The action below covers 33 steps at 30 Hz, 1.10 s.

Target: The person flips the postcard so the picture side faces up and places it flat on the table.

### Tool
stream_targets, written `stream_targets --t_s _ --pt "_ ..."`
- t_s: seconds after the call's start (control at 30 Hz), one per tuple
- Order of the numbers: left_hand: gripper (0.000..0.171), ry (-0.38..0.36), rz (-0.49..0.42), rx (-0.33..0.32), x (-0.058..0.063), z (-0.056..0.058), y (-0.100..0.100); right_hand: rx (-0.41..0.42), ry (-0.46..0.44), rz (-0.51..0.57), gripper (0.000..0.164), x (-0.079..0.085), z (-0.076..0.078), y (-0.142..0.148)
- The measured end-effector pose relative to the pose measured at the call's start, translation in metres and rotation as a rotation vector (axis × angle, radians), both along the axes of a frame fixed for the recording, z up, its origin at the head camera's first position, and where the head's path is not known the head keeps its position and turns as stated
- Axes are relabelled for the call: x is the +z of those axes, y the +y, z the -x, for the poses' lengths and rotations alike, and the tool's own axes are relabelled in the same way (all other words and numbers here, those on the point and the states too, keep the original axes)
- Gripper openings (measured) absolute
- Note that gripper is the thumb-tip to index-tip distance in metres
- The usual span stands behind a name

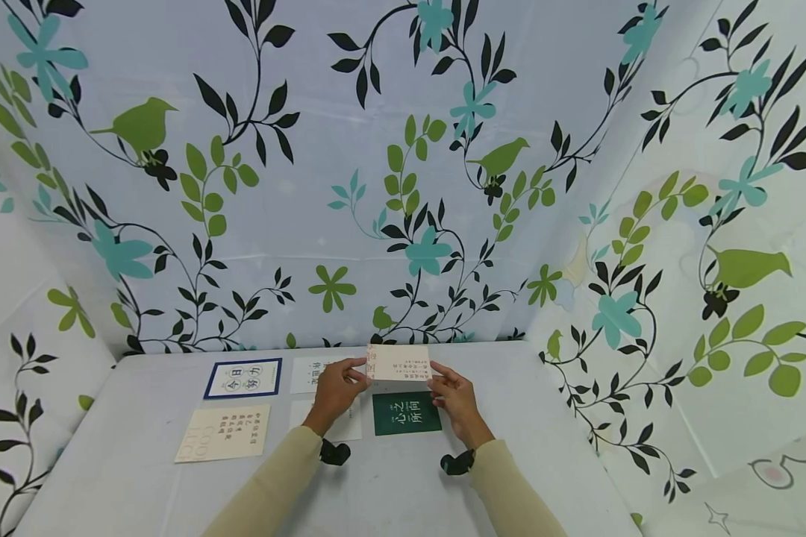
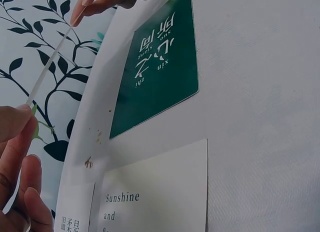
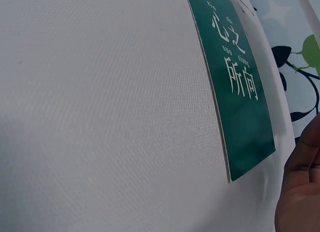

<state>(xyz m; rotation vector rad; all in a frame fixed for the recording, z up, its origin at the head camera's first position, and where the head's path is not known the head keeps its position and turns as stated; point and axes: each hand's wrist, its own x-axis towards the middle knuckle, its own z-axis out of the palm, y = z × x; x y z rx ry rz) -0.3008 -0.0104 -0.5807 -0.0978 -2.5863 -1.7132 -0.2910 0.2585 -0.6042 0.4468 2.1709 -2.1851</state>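
Note:
Both hands hold up a cream card (image 1: 398, 363) with reddish printed characters, tilted above the far part of the table. Its left edge is pinched between thumb and fingers of my left hand (image 1: 336, 391), and its right edge by my right hand (image 1: 457, 399). From the left wrist the card (image 2: 50, 64) appears nearly edge-on, with the left hand (image 2: 20, 177) at its near end. A dark green card (image 1: 407, 413) with white characters lies flat just below the held card. In the right wrist view only part of the right hand (image 3: 302, 192) shows, beside the green card (image 3: 235, 87).
At the left lie a blue-bordered white card (image 1: 244, 378) and a cream card (image 1: 223, 434). Two white cards are partly covered by the left hand; one (image 2: 155, 192) reads "Sunshine and". Patterned cloth (image 1: 349, 186) hangs behind the white table (image 1: 403, 485).

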Motion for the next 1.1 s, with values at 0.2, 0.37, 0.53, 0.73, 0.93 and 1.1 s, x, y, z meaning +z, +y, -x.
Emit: stream_targets --t_s 0.2,0.37,0.53,0.73,0.93,1.1 --pt "0.034 0.009 0.026 0.033 -0.001 -0.001 0.002 -0.031 -0.032 -0.021 0.039 -0.002 -0.001 -0.001" --pt "0.030 0.024 0.031 0.043 -0.002 -0.002 0.003 -0.052 -0.051 -0.027 0.038 -0.003 -0.001 -0.001" --pt "0.028 0.029 0.037 0.046 -0.006 0.001 0.003 -0.060 -0.052 -0.039 0.037 -0.004 -0.001 -0.001" --pt "0.025 0.017 0.053 0.048 -0.010 0.003 0.003 -0.052 -0.056 -0.045 0.035 -0.004 -0.002 0.000" --pt "0.021 0.010 0.061 0.053 -0.011 0.002 0.005 -0.074 -0.061 -0.055 0.031 -0.005 -0.005 0.000" --pt "0.021 0.022 0.067 0.054 -0.013 0.002 0.006 -0.091 -0.061 -0.075 0.029 -0.009 -0.005 0.002"
